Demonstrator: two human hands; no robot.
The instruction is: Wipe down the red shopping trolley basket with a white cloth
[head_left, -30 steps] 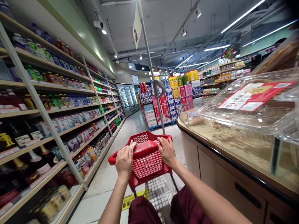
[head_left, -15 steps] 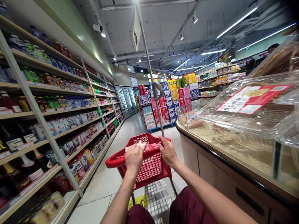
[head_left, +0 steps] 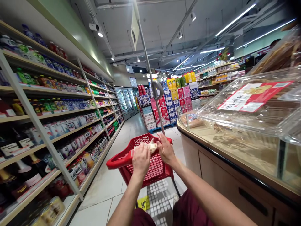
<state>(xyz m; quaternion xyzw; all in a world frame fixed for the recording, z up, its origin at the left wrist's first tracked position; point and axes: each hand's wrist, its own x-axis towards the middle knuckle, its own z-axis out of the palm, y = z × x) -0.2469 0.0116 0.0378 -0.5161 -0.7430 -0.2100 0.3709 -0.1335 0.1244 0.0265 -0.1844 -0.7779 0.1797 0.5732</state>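
Note:
A red plastic shopping cart (head_left: 117, 161) stands in front of me, its basket full of small openings. My left hand (head_left: 141, 158) lies over the cart's handle bar with bent fingers, closed on a crumpled cream-white cloth (head_left: 152, 146). The cloth bulges out between my two hands. At the right end of the handle, my right hand (head_left: 166, 151) has its fingers drawn together against the cloth's other edge. Its fingertips are partly hidden. Just behind that hand rises a thin metal pole (head_left: 146, 51) with a grey loop grip (head_left: 157, 90) and a small flag.
Drink shelves (head_left: 58, 110) line the left side. On the right, a wooden counter (head_left: 211, 175) carries clear plastic food boxes (head_left: 235, 119). Stacked cartons (head_left: 162, 110) stand ahead, with glass-door fridges (head_left: 127, 100) farther back. A yellow floor sticker (head_left: 144, 203) shows beneath the cart.
My left hand has slid right along the handle, closer to my right hand. More of the cloth now shows between them. My right hand has lifted slightly and its fingers meet the cloth.

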